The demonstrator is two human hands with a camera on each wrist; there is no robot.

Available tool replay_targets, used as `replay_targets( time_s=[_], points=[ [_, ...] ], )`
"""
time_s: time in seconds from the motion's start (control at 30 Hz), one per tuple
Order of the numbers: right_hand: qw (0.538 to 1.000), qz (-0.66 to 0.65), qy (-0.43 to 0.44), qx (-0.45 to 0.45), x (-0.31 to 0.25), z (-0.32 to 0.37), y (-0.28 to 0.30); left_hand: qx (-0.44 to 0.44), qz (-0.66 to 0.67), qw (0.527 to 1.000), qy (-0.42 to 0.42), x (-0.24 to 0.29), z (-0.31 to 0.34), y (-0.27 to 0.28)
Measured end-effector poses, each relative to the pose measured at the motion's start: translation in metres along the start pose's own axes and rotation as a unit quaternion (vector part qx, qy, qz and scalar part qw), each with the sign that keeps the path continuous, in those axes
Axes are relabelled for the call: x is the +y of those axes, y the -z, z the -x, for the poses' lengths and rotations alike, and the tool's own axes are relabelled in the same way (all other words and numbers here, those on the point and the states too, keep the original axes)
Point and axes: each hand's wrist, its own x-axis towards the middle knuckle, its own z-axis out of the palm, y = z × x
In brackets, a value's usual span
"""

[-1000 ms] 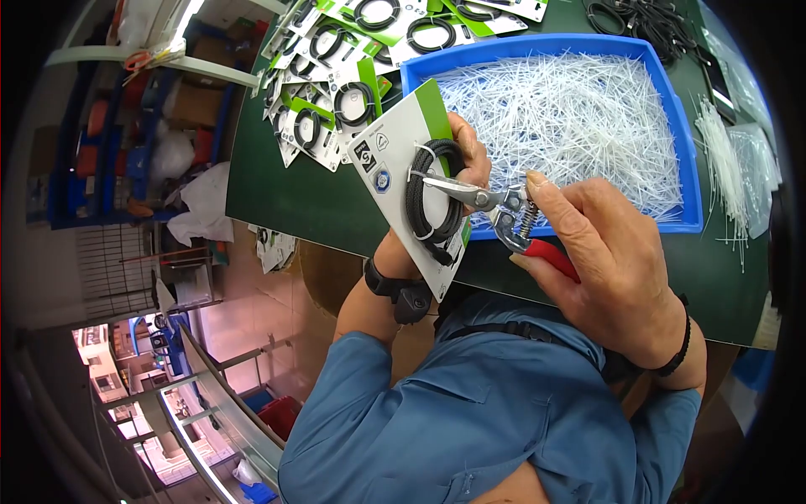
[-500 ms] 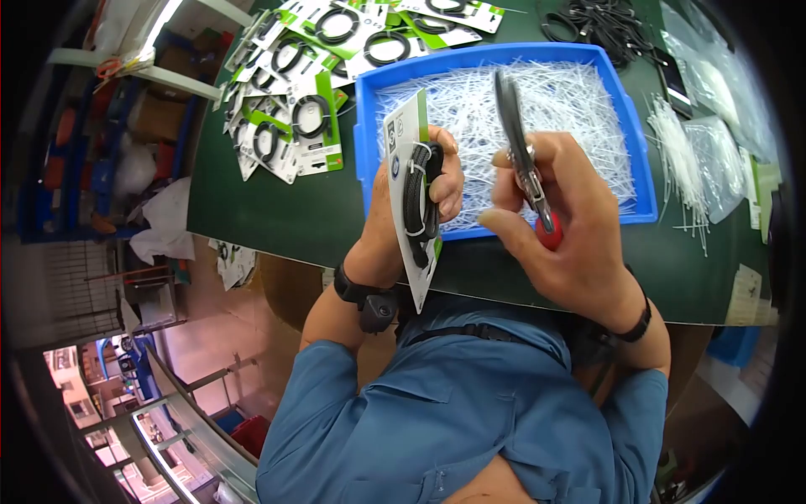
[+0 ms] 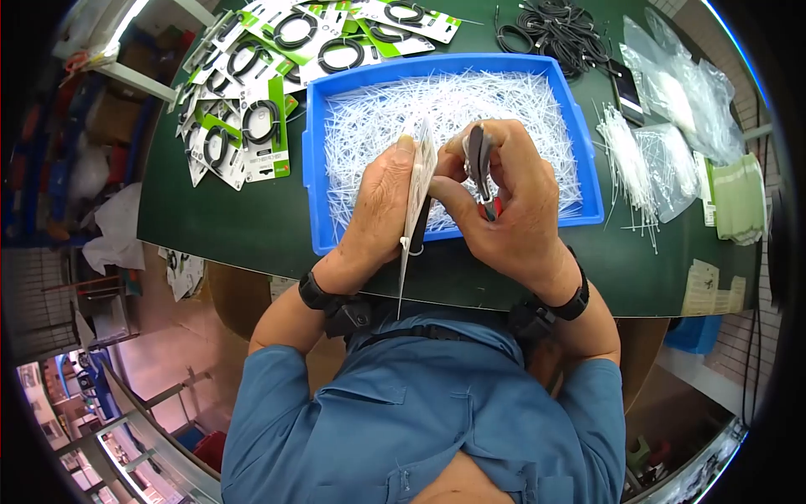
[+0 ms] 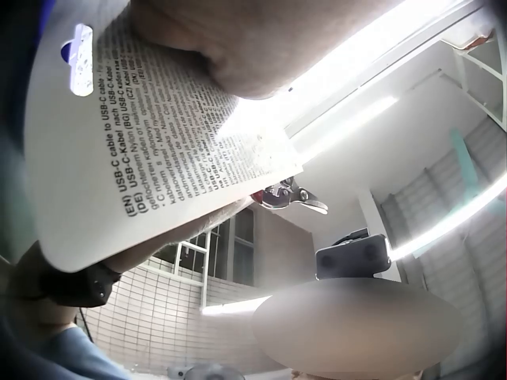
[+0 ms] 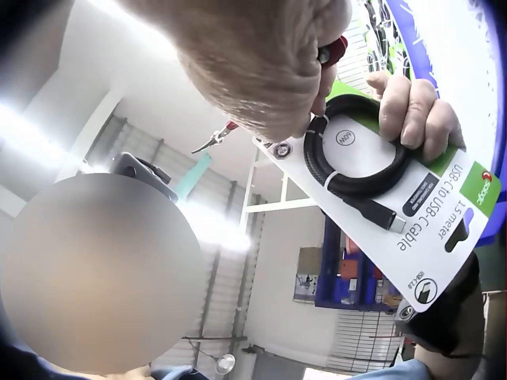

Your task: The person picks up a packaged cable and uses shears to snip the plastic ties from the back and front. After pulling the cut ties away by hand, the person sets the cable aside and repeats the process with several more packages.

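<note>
My left hand [image 3: 376, 206] grips a white and green display card [image 5: 432, 237], turned nearly edge-on in the head view. Printed text on the card reads USB-C to USB-C cable. A coiled black braided cable [image 5: 314, 158] is fastened to it with white zip ties. The left fingers [image 5: 416, 115] curl over the card's edge onto the coil. In my right hand [image 3: 529, 197] is a pair of red-handled snips [image 3: 479, 155], held in the palm with the blades pointing away from the card. The right thumb and fingertips are close to the card's cable side.
A blue tray [image 3: 313, 181] full of white zip-tie offcuts lies just beyond my hands. Carded cables [image 3: 260, 126] are piled at the left. Loose black cables [image 3: 558, 34], a phone [image 3: 626, 92], a zip-tie bundle [image 3: 625, 160] and plastic bags [image 3: 667, 164] lie to the right.
The snips' blades, at the coil a second ago, have swung away from it in the right hand. The card has turned edge-on, and the right fingers have come closer to it.
</note>
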Motion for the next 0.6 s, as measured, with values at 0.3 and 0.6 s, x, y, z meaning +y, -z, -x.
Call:
replay_targets(
  time_s=[0.3, 0.6],
  points=[
    [0.906, -0.358, -0.226, -0.005, -0.015, 0.001, 0.015, -0.095, 0.317, 0.939, 0.092, -0.016, -0.006, 0.039],
    [0.983, -0.05, -0.174, 0.011, 0.023, -0.003, 0.011, 0.092, 0.245, 0.965, -0.023, 0.008, 0.063, 0.147]
  ],
)
